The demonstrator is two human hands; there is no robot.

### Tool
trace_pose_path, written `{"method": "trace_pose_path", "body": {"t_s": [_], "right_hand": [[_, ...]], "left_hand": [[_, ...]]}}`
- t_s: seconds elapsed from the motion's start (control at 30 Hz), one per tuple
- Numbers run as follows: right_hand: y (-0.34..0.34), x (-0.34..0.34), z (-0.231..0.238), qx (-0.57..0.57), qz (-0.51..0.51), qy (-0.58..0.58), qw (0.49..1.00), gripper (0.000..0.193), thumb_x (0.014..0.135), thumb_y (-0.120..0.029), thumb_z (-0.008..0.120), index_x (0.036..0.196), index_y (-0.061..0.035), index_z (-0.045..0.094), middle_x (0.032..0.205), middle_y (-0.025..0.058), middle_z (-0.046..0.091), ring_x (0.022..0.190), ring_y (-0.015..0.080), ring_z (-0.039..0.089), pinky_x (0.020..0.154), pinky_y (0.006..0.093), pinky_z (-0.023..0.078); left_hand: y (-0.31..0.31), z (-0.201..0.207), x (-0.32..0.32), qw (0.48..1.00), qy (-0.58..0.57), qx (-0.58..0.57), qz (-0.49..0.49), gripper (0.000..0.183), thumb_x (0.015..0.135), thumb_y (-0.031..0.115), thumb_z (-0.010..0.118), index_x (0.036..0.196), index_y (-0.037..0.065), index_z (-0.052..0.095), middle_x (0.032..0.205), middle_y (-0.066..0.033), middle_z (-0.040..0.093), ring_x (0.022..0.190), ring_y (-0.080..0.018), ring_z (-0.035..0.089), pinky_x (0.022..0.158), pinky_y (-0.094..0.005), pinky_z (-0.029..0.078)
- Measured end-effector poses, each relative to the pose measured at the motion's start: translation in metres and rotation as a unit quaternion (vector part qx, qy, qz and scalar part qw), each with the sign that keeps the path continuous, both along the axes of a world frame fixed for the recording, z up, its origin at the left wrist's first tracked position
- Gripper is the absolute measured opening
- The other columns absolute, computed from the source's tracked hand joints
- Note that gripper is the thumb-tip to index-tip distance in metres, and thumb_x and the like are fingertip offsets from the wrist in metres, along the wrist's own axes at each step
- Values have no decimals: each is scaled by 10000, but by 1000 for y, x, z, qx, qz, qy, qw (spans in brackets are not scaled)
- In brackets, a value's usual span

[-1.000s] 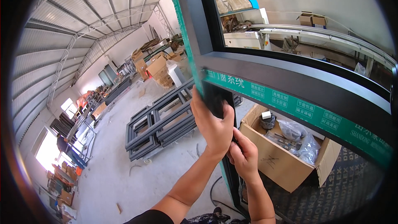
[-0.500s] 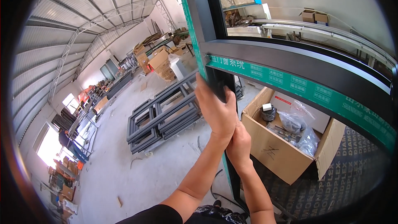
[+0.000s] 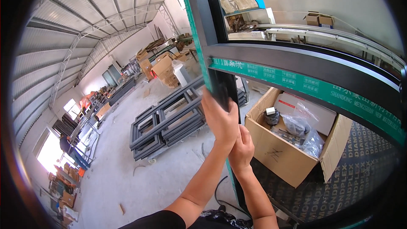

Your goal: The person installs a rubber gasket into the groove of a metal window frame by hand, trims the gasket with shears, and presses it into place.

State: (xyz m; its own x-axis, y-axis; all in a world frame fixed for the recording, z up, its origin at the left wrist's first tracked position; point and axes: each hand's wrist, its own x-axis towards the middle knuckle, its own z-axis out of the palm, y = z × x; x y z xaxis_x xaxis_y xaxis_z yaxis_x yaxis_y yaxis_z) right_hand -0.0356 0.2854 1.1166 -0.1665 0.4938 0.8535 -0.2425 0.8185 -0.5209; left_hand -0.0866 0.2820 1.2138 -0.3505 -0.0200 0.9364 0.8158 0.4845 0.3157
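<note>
A large dark grey window frame (image 3: 271, 55) with green printed protective film stands upright before me, its crossbar running off to the right. My left hand (image 3: 222, 121) is closed around the frame's upright below the crossbar, fingers on the left side and thumb on the right. A dark, blurred patch shows just above that hand; I cannot make out what it is. Directly under it, touching the left wrist area, my right hand (image 3: 241, 148) is closed in a fist against the same upright. Whatever lies inside its fingers is hidden.
An open cardboard box (image 3: 288, 152) with bagged parts sits right of the upright on a dark printed board (image 3: 360, 174). Dark grey frames (image 3: 169, 121) lie stacked on the floor beyond. A person (image 3: 74, 150) stands far left. A long rail machine (image 3: 322, 32) lines the back wall.
Both hands appear slightly lower in the view, and the crossbar sits a little lower too. The grip looks the same, with the left hand above the right.
</note>
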Motion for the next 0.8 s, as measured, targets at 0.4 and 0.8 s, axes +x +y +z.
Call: {"method": "trace_pose_path", "body": {"t_s": [0.4, 0.8], "right_hand": [[5, -16, 17, 3, -27, 10, 1000, 484, 740, 0, 658, 1215, 37, 573, 747, 76, 564, 611, 232, 550, 530, 334, 460], [6, -33, 21, 34, -58, -3, 998, 533, 745, 22, 648, 1267, 44, 538, 665, 62, 521, 531, 199, 533, 459, 309, 436]], "left_hand": [[-21, 2, -10, 988, -48, 3, -144, 587, 872, 241, 650, 1294, -79, 397, 1203, -241, 504, 1076, -349, 522, 941, -410, 397], [-23, 0, -29, 973, -99, 9, -208, 401, 922, 223, 578, 1172, -55, 431, 1043, -132, 499, 929, -217, 497, 850, -336, 403]]}}
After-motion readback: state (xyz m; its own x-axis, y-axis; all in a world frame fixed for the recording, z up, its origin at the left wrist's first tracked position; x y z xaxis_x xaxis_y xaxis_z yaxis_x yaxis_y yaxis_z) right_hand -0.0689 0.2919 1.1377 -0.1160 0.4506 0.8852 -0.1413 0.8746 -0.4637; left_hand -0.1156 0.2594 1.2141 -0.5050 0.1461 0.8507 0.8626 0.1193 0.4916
